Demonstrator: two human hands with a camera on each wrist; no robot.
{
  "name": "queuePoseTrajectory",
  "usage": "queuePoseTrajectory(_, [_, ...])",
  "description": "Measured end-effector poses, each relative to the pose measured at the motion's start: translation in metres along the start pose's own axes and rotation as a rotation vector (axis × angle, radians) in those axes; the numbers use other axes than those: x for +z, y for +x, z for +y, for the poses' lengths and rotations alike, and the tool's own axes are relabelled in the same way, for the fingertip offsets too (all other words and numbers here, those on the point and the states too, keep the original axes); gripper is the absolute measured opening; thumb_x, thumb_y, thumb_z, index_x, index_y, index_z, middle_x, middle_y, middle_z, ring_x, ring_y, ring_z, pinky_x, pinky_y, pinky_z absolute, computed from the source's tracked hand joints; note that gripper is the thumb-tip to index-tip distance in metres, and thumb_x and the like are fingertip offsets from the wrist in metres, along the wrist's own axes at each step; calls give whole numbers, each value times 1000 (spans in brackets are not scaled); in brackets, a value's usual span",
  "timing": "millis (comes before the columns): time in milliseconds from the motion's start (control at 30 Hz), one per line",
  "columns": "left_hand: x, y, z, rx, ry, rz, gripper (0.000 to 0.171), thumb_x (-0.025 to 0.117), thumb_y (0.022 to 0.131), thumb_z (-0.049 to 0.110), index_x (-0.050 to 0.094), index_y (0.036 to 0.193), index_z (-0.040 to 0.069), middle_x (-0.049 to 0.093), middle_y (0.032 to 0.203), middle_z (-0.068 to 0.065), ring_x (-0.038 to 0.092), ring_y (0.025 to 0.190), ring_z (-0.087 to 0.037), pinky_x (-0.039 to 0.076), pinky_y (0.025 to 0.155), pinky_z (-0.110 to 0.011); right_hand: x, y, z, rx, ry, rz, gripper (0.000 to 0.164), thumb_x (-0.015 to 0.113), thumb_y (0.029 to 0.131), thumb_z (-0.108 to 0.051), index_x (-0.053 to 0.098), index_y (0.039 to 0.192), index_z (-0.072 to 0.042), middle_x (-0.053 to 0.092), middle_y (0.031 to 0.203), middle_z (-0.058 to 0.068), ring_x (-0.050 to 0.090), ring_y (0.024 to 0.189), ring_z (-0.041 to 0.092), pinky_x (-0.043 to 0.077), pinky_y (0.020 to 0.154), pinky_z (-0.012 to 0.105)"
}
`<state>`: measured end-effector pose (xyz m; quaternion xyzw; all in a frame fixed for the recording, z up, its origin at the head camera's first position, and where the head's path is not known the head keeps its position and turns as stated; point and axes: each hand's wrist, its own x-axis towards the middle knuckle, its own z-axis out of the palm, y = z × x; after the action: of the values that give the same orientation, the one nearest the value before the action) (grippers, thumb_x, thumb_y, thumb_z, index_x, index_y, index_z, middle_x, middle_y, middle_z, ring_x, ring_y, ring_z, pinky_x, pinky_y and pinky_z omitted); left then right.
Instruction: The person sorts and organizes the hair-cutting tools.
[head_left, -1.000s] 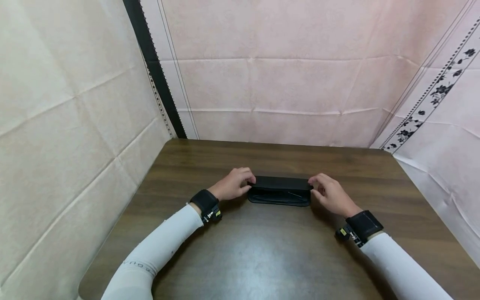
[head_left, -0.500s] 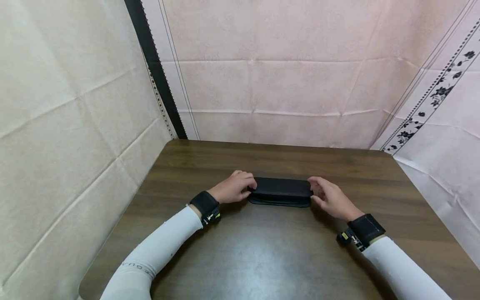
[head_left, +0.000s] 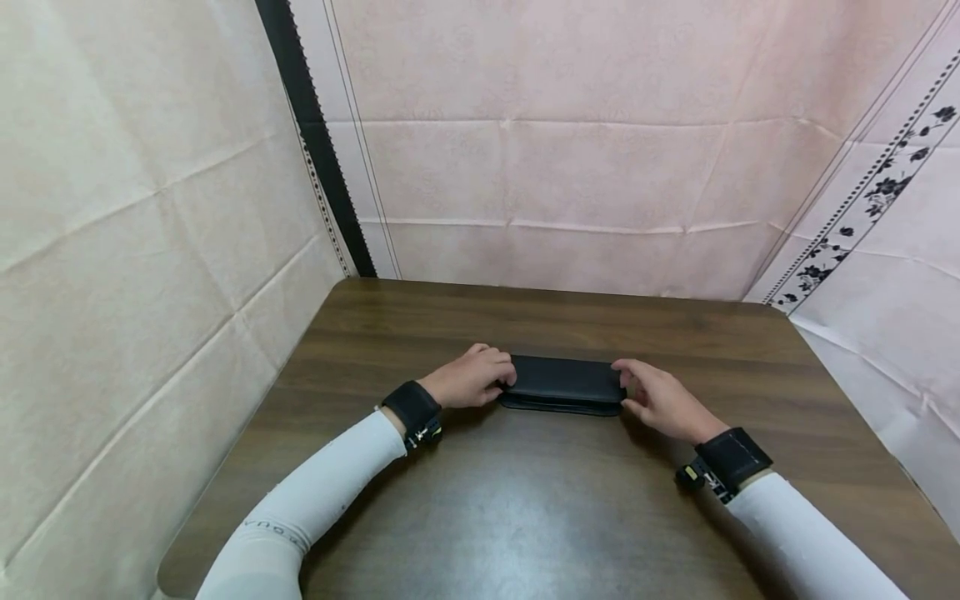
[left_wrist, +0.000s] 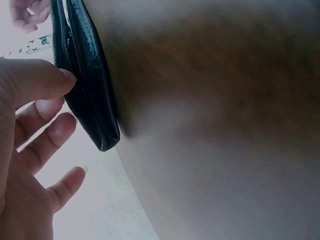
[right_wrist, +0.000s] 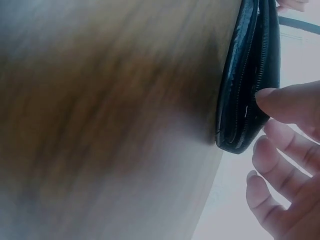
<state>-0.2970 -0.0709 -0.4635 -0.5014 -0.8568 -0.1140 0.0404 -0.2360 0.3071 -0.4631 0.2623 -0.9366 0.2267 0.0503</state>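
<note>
A long black zip wallet [head_left: 567, 379] lies on the table, its upper panel almost down on the lower one. My left hand [head_left: 472, 377] pinches its left end; in the left wrist view the thumb [left_wrist: 47, 80] presses the edge just beside the zipper. At the opposite end my right hand [head_left: 663, 402] pinches the same panel, thumb [right_wrist: 287, 102] at the zipper edge and fingers behind. Between the two zipper rows the right wrist view shows a narrow gap. The wallet's inside is mostly hidden.
The brown wooden table [head_left: 480, 500] has rounded corners. Pale fabric [head_left: 562, 167] hangs behind its far edge and on both sides. A black band [head_left: 315, 133] runs down the cloth at the left. Each wrist carries a black strap with a small camera.
The wallet's upper panel has come down toward me, covering the inside that showed a second ago. Both hands have kept their hold and shifted only slightly with it.
</note>
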Motion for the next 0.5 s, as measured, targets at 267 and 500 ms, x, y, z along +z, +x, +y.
queuePoseTrajectory(267, [5,0,-1,14,6,-28,18,75,95,11,68,109,19,64,108,5,56,103,-14,42,111,-44,2,-1,-2,-11,-8,-11,58,79,87,1,53,139,-7,63,107,4,52,73,7,47,64,24])
queuePoseTrajectory(500, [-5,9,2,-49,-5,-130,14,74,98,26,70,110,19,63,107,6,57,104,-13,41,111,-43,-9,3,-1,31,36,-119,55,75,91,-2,54,141,-9,64,109,4,57,81,9,51,71,25])
